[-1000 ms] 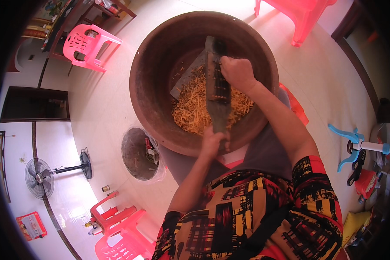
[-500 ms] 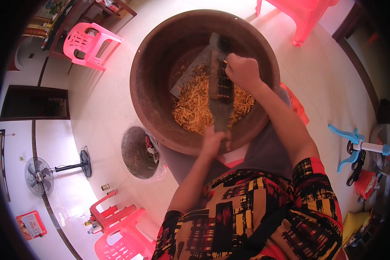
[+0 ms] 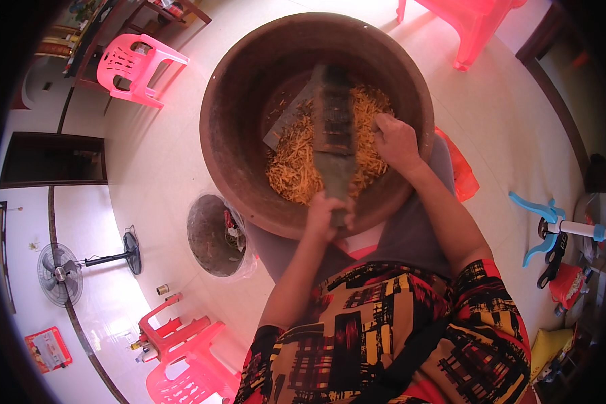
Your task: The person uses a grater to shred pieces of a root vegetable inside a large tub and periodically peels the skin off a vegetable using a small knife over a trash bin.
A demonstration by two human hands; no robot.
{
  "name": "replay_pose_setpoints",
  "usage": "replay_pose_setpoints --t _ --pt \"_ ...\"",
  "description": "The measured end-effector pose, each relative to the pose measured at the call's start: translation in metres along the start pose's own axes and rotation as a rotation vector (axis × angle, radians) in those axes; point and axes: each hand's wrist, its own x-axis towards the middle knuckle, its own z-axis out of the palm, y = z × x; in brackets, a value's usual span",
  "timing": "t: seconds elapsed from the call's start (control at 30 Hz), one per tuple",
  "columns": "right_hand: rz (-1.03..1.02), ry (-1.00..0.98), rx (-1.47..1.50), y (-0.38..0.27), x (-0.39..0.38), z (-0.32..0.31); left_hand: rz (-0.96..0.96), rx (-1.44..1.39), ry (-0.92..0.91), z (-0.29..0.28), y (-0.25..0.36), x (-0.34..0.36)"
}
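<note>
A big round brown basin [image 3: 217,145] stands before my lap, with a heap of yellow-orange shreds [image 3: 291,174] in it. My left hand [image 3: 327,212] is wrapped round the lower handle of a long grey-brown grater [image 3: 334,128], which has dark slots across its middle. The grater slants over the shreds into the basin, a little blurred. My right hand [image 3: 396,143] is closed over the right side of the heap, apart from the grater. Whatever its curled fingers may hold is hidden. A flat grey sheet [image 3: 276,131] lies partly under the shreds, left of the grater.
Left of the basin sits a bin [image 3: 215,236] lined with clear plastic. Pink plastic chairs [image 3: 135,67] stand around, and a standing fan [image 3: 60,273] is at the left. A red bag [image 3: 463,172] lies right of my leg, with a blue-legged stand [image 3: 545,225] farther right.
My right hand has moved from the upper part of the grater down and to the right, over the shreds. The grater has shifted slightly left and toward me.
</note>
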Motion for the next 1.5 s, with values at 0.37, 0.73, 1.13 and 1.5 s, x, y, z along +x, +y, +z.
replay_pose_setpoints --t 0.37,0.73,1.13,1.5 --pt "-0.035 -0.192 -0.123 0.002 -0.009 0.009 -0.191 -0.509 -0.095 -0.026 -0.011 0.030" --pt "-0.025 -0.113 -0.027 0.007 -0.005 0.006 -0.164 -0.264 0.232 -0.003 -0.016 0.044" --pt "0.485 0.453 0.419 0.139 -0.005 -0.092 0.192 0.284 0.387 0.006 -0.019 0.025" --pt "0.889 -0.554 -0.126 0.289 -0.177 -0.012 0.189 0.382 0.536 0.017 -0.022 0.035"
